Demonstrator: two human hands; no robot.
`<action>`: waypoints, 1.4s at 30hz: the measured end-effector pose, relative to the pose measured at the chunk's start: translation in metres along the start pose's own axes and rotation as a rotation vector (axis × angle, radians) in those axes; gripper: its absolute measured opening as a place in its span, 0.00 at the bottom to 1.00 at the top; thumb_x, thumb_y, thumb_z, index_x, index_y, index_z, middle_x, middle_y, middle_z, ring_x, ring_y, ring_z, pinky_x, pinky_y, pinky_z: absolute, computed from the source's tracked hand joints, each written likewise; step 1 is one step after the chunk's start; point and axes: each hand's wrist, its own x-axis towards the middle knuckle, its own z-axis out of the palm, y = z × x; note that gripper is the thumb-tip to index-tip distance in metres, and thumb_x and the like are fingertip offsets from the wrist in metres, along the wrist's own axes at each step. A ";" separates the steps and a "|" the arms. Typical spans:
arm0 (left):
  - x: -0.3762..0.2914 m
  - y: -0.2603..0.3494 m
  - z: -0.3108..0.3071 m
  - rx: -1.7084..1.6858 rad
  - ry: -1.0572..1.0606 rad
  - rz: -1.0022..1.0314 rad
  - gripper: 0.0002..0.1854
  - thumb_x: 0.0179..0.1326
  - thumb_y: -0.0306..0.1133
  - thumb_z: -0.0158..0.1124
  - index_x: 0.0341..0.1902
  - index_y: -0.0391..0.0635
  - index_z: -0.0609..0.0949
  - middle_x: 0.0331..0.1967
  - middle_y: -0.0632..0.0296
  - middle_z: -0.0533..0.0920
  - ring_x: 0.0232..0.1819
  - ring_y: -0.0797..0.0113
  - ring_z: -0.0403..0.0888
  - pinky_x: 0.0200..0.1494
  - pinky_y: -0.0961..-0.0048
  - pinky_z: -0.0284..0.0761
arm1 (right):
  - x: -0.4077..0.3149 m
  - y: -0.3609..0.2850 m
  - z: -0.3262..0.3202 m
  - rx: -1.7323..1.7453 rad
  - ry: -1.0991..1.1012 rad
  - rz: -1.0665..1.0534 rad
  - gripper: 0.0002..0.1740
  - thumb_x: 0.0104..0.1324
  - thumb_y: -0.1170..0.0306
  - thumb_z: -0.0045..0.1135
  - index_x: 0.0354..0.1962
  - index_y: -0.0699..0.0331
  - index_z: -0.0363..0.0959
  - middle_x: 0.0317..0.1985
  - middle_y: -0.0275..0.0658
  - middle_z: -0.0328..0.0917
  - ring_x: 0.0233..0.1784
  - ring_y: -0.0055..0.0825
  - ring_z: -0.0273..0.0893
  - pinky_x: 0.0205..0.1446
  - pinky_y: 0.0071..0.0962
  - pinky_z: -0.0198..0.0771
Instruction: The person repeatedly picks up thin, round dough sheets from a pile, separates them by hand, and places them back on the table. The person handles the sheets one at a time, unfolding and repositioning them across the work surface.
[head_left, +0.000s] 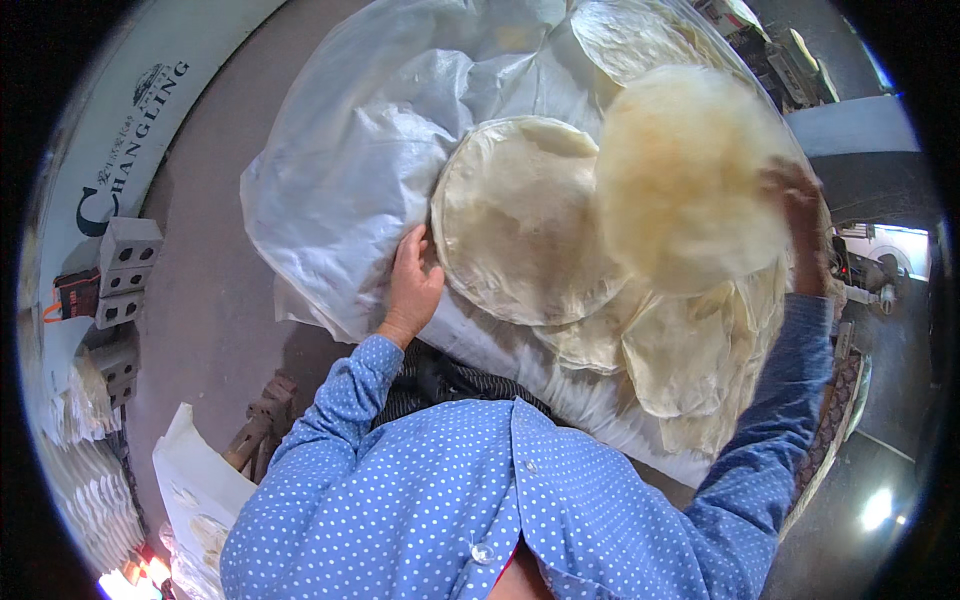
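Observation:
My right hand (796, 195), blurred, grips the right edge of a round, thin, pale yellow sheet (686, 176), which is raised over the other sheets. My left hand (411, 283) is empty, with its thumb spread. It rests on white plastic film (352, 187) beside the left edge of a stack of round, thin, translucent sheets (525, 225). Smaller overlapping sheets (679, 360) lie to the right and nearer my body. The raised sheet hides part of the stack. What the sheets are made of, I cannot tell.
Another pale sheet (634, 37) lies at the far side of the film. White fluffy material (600, 405) runs along the near edge. Perforated blocks (127, 259) and a dark bag (75, 294) stand at left, before a lettered board (97, 157). A white panel (199, 465) is at lower left.

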 end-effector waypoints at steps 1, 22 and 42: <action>-0.003 -0.010 0.002 0.090 0.081 0.020 0.30 0.54 0.20 0.51 0.64 0.34 0.62 0.58 0.50 0.70 0.55 0.62 0.72 0.56 0.71 0.69 | 0.009 -0.013 -0.027 -0.227 0.118 0.037 0.20 0.58 0.75 0.46 0.49 0.70 0.72 0.45 0.39 0.78 0.42 0.27 0.79 0.45 0.26 0.76; 0.060 0.042 0.013 -0.499 -0.362 -0.441 0.25 0.58 0.41 0.65 0.54 0.40 0.73 0.46 0.62 0.78 0.48 0.72 0.76 0.48 0.72 0.75 | -0.066 0.013 0.332 0.133 -0.111 0.014 0.31 0.58 0.63 0.62 0.57 0.64 0.65 0.57 0.46 0.68 0.58 0.33 0.68 0.54 0.29 0.67; 0.060 0.023 0.024 -0.623 -0.285 -0.255 0.34 0.49 0.34 0.64 0.61 0.38 0.66 0.54 0.56 0.73 0.56 0.64 0.70 0.60 0.69 0.65 | -0.024 0.018 0.408 0.239 -0.022 0.368 0.18 0.59 0.82 0.49 0.49 0.69 0.68 0.42 0.38 0.77 0.47 0.22 0.74 0.52 0.23 0.69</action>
